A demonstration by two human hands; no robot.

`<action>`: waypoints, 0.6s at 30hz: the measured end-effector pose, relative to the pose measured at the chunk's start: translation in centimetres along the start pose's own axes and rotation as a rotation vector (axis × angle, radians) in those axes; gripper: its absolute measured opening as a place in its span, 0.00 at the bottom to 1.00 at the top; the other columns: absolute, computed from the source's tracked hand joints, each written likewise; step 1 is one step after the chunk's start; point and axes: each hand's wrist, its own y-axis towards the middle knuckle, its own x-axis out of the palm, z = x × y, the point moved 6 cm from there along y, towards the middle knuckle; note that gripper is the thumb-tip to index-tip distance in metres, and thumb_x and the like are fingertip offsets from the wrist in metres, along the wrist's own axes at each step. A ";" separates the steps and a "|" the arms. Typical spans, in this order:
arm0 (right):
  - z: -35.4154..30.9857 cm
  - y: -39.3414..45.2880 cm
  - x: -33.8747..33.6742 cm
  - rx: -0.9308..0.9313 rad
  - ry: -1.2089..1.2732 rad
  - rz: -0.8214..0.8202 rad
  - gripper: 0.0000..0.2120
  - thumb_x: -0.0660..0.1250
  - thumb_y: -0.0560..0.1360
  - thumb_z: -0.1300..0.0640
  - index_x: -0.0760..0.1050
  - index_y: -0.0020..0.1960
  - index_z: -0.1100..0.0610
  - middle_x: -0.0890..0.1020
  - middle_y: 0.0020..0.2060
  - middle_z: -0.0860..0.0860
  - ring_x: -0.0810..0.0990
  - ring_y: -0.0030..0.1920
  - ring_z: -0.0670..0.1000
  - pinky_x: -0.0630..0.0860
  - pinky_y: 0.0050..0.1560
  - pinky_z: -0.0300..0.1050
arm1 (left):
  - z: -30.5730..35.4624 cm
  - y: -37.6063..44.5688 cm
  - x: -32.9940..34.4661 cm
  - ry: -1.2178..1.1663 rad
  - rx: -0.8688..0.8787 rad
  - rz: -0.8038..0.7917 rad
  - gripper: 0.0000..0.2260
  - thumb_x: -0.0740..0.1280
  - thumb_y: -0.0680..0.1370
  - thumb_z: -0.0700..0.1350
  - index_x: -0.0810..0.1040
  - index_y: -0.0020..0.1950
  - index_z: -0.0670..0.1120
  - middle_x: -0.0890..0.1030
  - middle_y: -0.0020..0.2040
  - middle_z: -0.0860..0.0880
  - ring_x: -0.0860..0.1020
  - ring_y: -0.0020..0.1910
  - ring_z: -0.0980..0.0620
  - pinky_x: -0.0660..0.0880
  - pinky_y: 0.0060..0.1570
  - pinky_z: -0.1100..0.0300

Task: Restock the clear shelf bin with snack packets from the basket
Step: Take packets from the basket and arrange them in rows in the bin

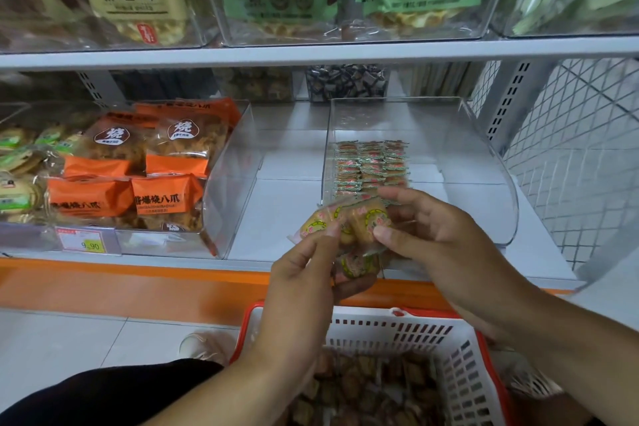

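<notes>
Two hands are holding a small bunch of snack packets in front of the clear shelf bin, just above the shelf's orange front edge. The left hand is pinching the packets from below and the left, thumb and fingers curling round the lower packet. The right hand is gripping the same bunch from the right, thumb pressing on the front packet, fingers reaching behind. The bunch is sitting between the two hands, near the bin's open front. Inside the bin, three stacked rows of packets are lying along its left side. The white basket with red rim is sitting below the hands, holding more packets.
</notes>
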 end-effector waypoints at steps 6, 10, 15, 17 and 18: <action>-0.4 0.5 -0.9 0.184 0.035 -0.131 0.14 0.73 0.72 0.67 0.80 0.56 0.56 0.87 0.50 0.53 0.87 0.49 0.52 0.80 0.42 0.37 | 0.2 0.0 0.1 0.033 0.025 -0.029 0.14 0.65 0.80 0.52 0.88 0.51 0.46 0.87 0.50 0.42 0.87 0.49 0.45 0.83 0.43 0.57; -0.4 0.4 -1.2 0.302 0.484 -0.072 0.15 0.72 0.66 0.67 0.74 0.52 0.64 0.86 0.51 0.62 0.87 0.44 0.54 0.82 0.38 0.40 | 0.3 0.2 0.1 0.049 0.054 -0.032 0.15 0.65 0.79 0.53 0.87 0.53 0.44 0.87 0.46 0.45 0.87 0.46 0.46 0.84 0.45 0.57; 0.7 -1.0 0.7 0.349 0.505 -0.110 0.19 0.70 0.71 0.63 0.79 0.61 0.65 0.84 0.57 0.63 0.85 0.54 0.54 0.84 0.45 0.43 | 1.0 -0.3 0.8 0.145 0.197 -0.052 0.15 0.64 0.80 0.52 0.86 0.57 0.47 0.86 0.54 0.46 0.85 0.54 0.48 0.83 0.51 0.53; 0.8 -1.4 1.3 0.336 0.420 -0.133 0.17 0.70 0.72 0.58 0.82 0.61 0.60 0.85 0.55 0.60 0.86 0.53 0.53 0.82 0.44 0.42 | 1.4 -0.3 1.0 0.233 0.270 -0.061 0.14 0.62 0.81 0.51 0.87 0.57 0.50 0.84 0.57 0.45 0.83 0.59 0.47 0.81 0.59 0.48; 0.7 -1.5 1.5 0.324 0.401 -0.153 0.17 0.70 0.73 0.57 0.82 0.61 0.58 0.86 0.55 0.58 0.86 0.54 0.53 0.82 0.44 0.41 | 1.6 -0.3 1.1 0.276 0.299 -0.061 0.14 0.62 0.82 0.51 0.87 0.55 0.51 0.84 0.57 0.45 0.82 0.60 0.47 0.78 0.62 0.47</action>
